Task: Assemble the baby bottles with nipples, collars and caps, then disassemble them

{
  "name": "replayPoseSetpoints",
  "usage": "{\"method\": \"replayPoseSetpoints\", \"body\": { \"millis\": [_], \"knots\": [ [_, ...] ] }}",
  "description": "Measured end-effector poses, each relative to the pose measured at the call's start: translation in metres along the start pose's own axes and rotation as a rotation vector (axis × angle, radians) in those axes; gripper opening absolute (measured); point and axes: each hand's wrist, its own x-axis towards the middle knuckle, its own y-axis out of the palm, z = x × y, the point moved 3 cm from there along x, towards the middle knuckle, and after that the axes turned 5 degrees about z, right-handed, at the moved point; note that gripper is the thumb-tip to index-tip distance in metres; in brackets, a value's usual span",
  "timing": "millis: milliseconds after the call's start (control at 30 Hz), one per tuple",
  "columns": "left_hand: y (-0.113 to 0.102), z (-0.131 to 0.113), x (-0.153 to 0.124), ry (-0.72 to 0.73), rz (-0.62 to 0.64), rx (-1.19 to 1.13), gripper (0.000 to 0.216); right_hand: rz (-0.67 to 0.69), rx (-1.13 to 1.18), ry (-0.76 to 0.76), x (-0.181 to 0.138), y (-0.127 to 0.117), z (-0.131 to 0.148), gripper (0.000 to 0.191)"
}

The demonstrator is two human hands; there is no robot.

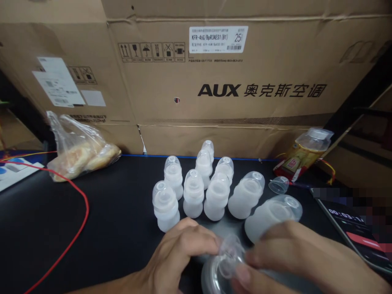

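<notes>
Low in the middle of the view, both of my hands close on one translucent white baby bottle (214,277). My left hand (180,253) pinches the clear nipple (228,255) at its top with thumb and fingers. My right hand (300,257) grips the bottle from the right, fingers curled. Just behind my hands, several capped bottles (193,200) of the same kind stand in a cluster on the black tabletop (116,228). Another bottle (269,216) lies tilted against my right hand, and a loose clear cap (278,184) rests behind it.
Large AUX cardboard boxes (232,90) wall off the back. A plastic bag of bread (79,153) sits at the left, with a red cable (76,228) looping across the table. A yellow packet under a clear lid (303,157) and a phone showing a timer (358,228) lie at the right.
</notes>
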Motion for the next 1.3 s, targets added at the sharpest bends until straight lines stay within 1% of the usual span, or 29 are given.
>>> {"method": "replayPoseSetpoints", "body": {
  "millis": [33, 100, 167, 233, 300, 367, 433, 500, 567, 667, 767, 833, 900, 967, 1033, 1133, 1233, 1300],
  "knots": [
    [-0.001, 0.002, -0.002, -0.053, -0.028, -0.001, 0.047, 0.04, 0.013, -0.015, 0.016, 0.001, 0.008, 0.036],
    [-0.002, 0.003, -0.001, -0.102, 0.0, -0.01, 0.053, 0.118, 0.038, -0.038, 0.044, 0.0, 0.023, 0.029],
    [-0.006, 0.001, 0.004, -0.096, 0.055, 0.002, 0.052, 0.2, 0.069, -0.057, 0.062, -0.003, 0.035, 0.022],
    [-0.008, -0.002, 0.009, -0.054, 0.102, 0.021, 0.049, 0.264, 0.135, -0.08, 0.071, -0.006, 0.042, 0.016],
    [-0.008, -0.003, 0.013, -0.014, 0.152, 0.038, 0.045, 0.336, 0.185, -0.092, 0.076, -0.009, 0.045, 0.02],
    [-0.007, -0.001, 0.012, -0.011, 0.134, 0.051, 0.042, 0.422, 0.157, -0.081, 0.08, -0.009, 0.048, 0.027],
    [-0.006, 0.003, 0.009, 0.008, 0.094, 0.053, 0.043, 0.484, 0.092, -0.068, 0.086, -0.007, 0.053, 0.025],
    [-0.005, 0.006, 0.006, 0.023, 0.059, 0.059, 0.046, 0.499, 0.074, -0.065, 0.092, -0.003, 0.058, 0.017],
    [-0.004, 0.008, 0.004, 0.003, 0.063, 0.054, 0.047, 0.499, 0.08, -0.058, 0.096, 0.003, 0.061, 0.012],
    [-0.003, 0.008, 0.004, -0.05, 0.076, -0.043, 0.046, 0.505, 0.081, -0.044, 0.098, 0.009, 0.06, 0.012],
    [-0.003, 0.004, 0.005, -0.139, 0.054, -0.151, 0.049, 0.514, 0.084, -0.027, 0.097, 0.008, 0.056, 0.012],
    [-0.003, 0.002, 0.006, -0.188, 0.044, -0.109, 0.049, 0.527, 0.095, 0.008, 0.097, 0.005, 0.053, 0.015],
    [-0.004, -0.001, 0.007, -0.159, 0.028, -0.002, 0.049, 0.56, 0.125, 0.095, 0.096, 0.003, 0.051, 0.023],
    [-0.006, -0.002, 0.009, -0.121, 0.031, 0.065, 0.048, 0.625, 0.151, 0.204, 0.094, 0.001, 0.048, 0.031],
    [-0.006, -0.002, 0.011, -0.101, 0.042, 0.06, 0.045, 0.684, 0.152, 0.272, 0.093, 0.0, 0.047, 0.035],
    [-0.005, -0.002, 0.013, -0.116, 0.048, 0.026, 0.046, 0.717, 0.17, 0.284, 0.095, -0.002, 0.048, 0.037],
    [-0.002, 0.0, 0.012, -0.214, 0.006, -0.069, 0.049, 0.746, 0.177, 0.286, 0.098, -0.003, 0.051, 0.036],
    [-0.002, 0.001, 0.011, -0.307, -0.023, -0.174, 0.049, 0.73, 0.13, 0.295, 0.098, -0.003, 0.051, 0.034]
  ]
}}
